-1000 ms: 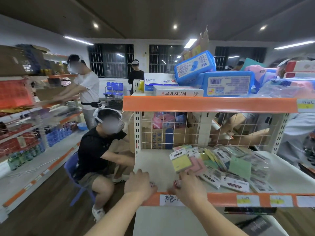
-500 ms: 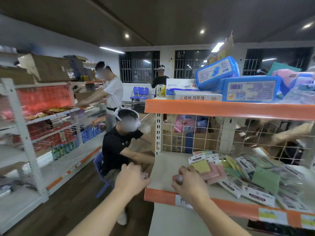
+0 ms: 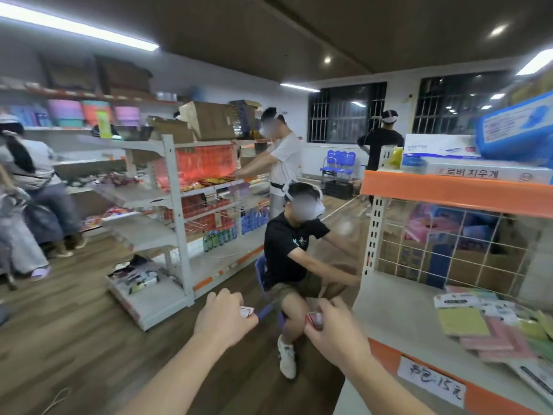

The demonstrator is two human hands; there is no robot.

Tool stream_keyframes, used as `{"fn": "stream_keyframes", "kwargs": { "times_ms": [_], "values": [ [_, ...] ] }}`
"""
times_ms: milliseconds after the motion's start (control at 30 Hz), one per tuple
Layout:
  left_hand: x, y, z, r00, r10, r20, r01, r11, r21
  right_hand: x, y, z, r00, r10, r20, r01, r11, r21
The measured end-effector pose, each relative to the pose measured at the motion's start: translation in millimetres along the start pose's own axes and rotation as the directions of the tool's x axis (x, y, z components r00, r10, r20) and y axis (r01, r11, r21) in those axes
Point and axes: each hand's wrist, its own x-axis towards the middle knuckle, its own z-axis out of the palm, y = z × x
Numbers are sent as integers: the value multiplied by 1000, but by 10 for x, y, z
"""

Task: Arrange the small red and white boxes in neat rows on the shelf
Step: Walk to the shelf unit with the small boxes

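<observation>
My left hand (image 3: pixel 223 320) grips a small red and white box (image 3: pixel 247 311), only a corner of which shows past my fingers. My right hand (image 3: pixel 336 329) holds a second small red and white box (image 3: pixel 314 319). Both hands hang in the air left of the orange-edged shelf (image 3: pixel 386 353), off its corner and over the aisle floor. The shelf board (image 3: pixel 398 313) near its left end is bare grey, with sticky-note packs (image 3: pixel 466 322) piled further right.
A person in a black shirt (image 3: pixel 291 244) sits on a blue stool just beyond my hands. A low grey shelf unit (image 3: pixel 176 223) stands across the aisle. Other people work at the shelves behind. Boxes (image 3: pixel 478 172) top the orange shelf.
The view has swung left. Both hands have come off the shelf's front edge and now sit out over the aisle, each still holding its box.
</observation>
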Motion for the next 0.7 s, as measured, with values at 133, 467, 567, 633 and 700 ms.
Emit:
{"fn": "stream_keyframes", "kwargs": {
  "times_ms": [133,467,567,633,700],
  "values": [
    [-61,-367,-209,994,-105,-30,106,994,6,152,-395,230,997,-78,23,77,997,6],
    [5,-1466,-307,946,-313,-81,319,946,59,647,-1319,910,948,-212,237,201,977,73],
    [147,-1755,-324,930,-360,-79,365,928,71,820,-1578,1104,939,-229,256,211,973,93],
    [236,-1879,-367,928,-364,-83,371,924,95,913,-1695,1162,940,-239,243,223,970,94],
    [340,-2034,-406,920,-384,-83,390,917,82,1035,-1837,1228,944,-246,219,232,969,90]
  ]
}}
